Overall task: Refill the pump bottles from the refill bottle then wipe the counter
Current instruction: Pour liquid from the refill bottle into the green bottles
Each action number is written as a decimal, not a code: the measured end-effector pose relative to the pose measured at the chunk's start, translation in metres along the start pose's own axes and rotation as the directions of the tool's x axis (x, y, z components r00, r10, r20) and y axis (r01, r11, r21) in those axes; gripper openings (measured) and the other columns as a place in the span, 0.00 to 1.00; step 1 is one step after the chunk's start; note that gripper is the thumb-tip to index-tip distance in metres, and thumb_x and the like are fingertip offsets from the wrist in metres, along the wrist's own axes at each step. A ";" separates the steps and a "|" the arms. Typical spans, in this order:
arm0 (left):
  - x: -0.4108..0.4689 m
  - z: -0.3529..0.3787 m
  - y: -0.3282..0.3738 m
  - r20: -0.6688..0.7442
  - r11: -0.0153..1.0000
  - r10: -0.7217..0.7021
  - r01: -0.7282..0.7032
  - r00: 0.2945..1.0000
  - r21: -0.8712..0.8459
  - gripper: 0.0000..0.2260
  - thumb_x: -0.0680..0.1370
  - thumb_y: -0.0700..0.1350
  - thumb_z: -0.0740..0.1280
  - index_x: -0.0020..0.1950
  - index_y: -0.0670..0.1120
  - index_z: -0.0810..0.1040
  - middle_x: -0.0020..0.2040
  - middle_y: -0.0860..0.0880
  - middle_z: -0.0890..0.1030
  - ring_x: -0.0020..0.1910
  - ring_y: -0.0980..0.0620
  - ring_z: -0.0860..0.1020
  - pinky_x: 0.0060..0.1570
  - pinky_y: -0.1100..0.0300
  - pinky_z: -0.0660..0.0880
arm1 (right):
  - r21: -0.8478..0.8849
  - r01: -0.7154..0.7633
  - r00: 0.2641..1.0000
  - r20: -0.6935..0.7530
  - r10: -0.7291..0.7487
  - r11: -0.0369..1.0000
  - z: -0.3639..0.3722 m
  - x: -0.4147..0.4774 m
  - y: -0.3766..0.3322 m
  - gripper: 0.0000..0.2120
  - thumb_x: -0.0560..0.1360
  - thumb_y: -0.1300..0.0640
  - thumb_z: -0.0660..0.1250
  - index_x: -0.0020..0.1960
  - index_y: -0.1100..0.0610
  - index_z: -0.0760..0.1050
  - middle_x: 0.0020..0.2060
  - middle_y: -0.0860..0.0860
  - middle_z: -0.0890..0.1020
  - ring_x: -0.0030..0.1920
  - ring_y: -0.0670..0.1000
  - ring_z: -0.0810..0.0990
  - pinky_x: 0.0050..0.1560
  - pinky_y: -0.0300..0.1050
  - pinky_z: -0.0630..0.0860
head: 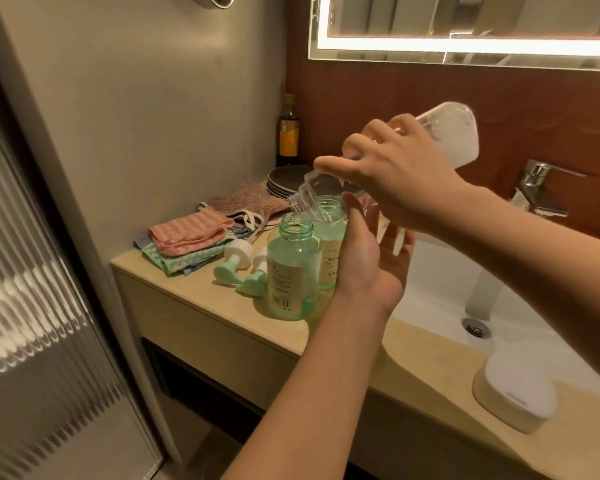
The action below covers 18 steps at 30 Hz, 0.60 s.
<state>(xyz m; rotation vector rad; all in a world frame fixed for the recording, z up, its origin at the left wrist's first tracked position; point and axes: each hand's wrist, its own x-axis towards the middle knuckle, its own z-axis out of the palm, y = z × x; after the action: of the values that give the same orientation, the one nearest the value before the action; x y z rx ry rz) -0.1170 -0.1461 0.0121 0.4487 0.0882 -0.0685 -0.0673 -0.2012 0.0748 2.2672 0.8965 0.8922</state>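
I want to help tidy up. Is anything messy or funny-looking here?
No spill shows. Two pump tops lie tipped over on the counter beside the open green bottles. Oddest: plates and a dark bottle sit by a bathroom sink.

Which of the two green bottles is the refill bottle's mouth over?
The nearer green bottle, the one with the barcode label: the refill bottle tilts over its open neck. The rear bottle stands behind.

Left grip [368, 265] straight-fingered, right grip [395, 168] curled.
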 end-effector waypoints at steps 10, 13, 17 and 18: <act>-0.015 -0.018 -0.015 -0.122 0.960 0.043 -0.007 0.992 0.281 0.19 0.78 0.53 0.64 0.67 0.52 0.71 0.61 0.49 0.77 0.57 0.50 0.76 0.53 0.57 0.75 | 0.415 -0.269 0.954 -0.008 0.299 0.869 0.040 -0.035 -0.022 0.32 0.75 0.54 0.67 0.73 0.42 0.57 0.61 0.50 0.73 0.58 0.53 0.70 0.54 0.48 0.65; -0.022 -0.026 -0.029 -0.100 0.906 0.117 -0.065 0.988 0.417 0.18 0.79 0.49 0.64 0.69 0.55 0.68 0.64 0.51 0.75 0.61 0.53 0.74 0.61 0.56 0.71 | 0.598 -0.353 0.911 0.045 0.410 0.720 0.051 -0.048 -0.026 0.33 0.72 0.52 0.69 0.72 0.44 0.60 0.58 0.50 0.75 0.54 0.53 0.70 0.49 0.47 0.67; -0.030 -0.034 -0.042 -0.037 0.815 0.186 -0.133 0.982 0.564 0.19 0.79 0.49 0.63 0.69 0.59 0.66 0.65 0.57 0.71 0.63 0.56 0.70 0.61 0.58 0.69 | 0.912 -0.315 0.854 0.151 0.498 0.264 0.052 -0.065 -0.031 0.35 0.66 0.55 0.76 0.67 0.41 0.63 0.53 0.38 0.75 0.53 0.37 0.73 0.51 0.38 0.74; -0.031 -0.035 -0.044 -0.021 0.796 0.198 -0.148 0.980 0.587 0.18 0.79 0.49 0.63 0.69 0.59 0.66 0.64 0.58 0.71 0.61 0.58 0.70 0.54 0.63 0.70 | 0.942 -0.303 0.839 0.191 0.510 0.145 0.052 -0.070 -0.031 0.37 0.65 0.57 0.77 0.66 0.39 0.62 0.51 0.35 0.73 0.52 0.31 0.72 0.48 0.28 0.72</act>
<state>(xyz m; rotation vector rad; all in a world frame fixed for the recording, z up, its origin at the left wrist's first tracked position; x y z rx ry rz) -0.1544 -0.1690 -0.0347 1.0804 0.1055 0.1105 -0.0801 -0.2454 -0.0057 3.7570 1.0691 0.8660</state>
